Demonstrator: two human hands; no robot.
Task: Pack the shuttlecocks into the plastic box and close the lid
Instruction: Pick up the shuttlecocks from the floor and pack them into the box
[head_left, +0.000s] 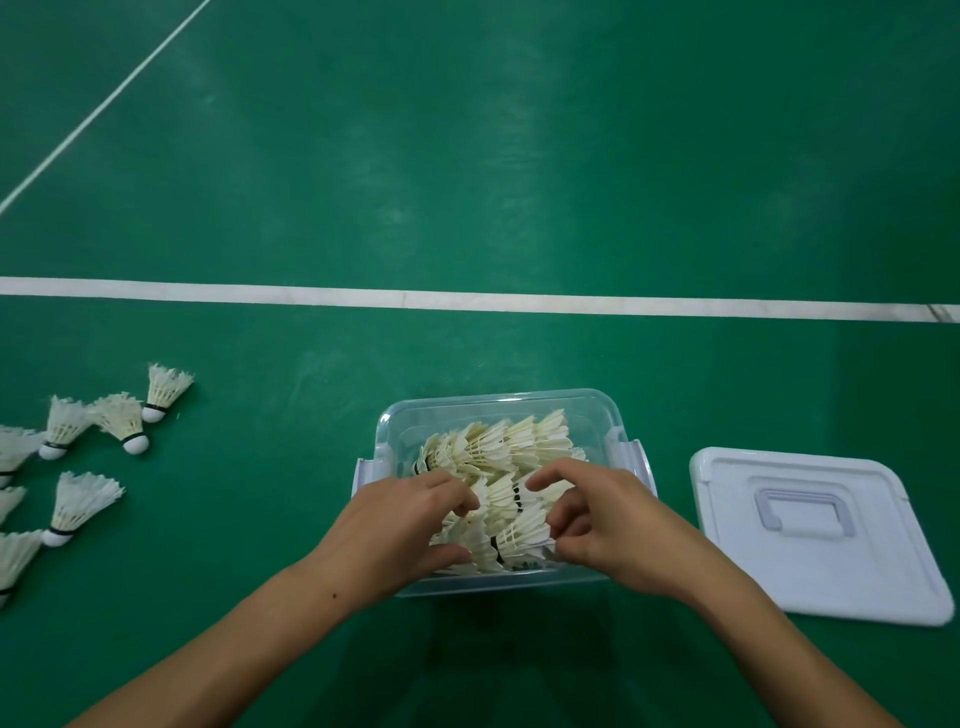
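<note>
Shuttlecocks (78, 506) lie loose on the green court floor (467, 182) far to my left, well apart from the box, several of them on their sides with cork noses pointing various ways. More are already heaped inside the clear plastic box (493, 410), which sits open in front of me just this side of the white court line (467, 300). My left hand (400, 525) reaches over the near left part of the box, fingers curled into the pile of packed shuttlecocks (498, 452); I think they close on a feathered skirt, though the feathers hide the fingertips. My right hand (597, 519) hangs over the near right part, fingers bent and pinching at the feathers of one shuttlecock there. These things are very light and fragile: feathers bend and snap if squeezed, so I judge the cork nose the safer place to hold, or a loose cradle around the skirt, nesting them nose into skirt without pressing down. On the right, just beside the box, the white lid (810, 530) lies flat on the floor, handle side up, not yet fitted.
</note>
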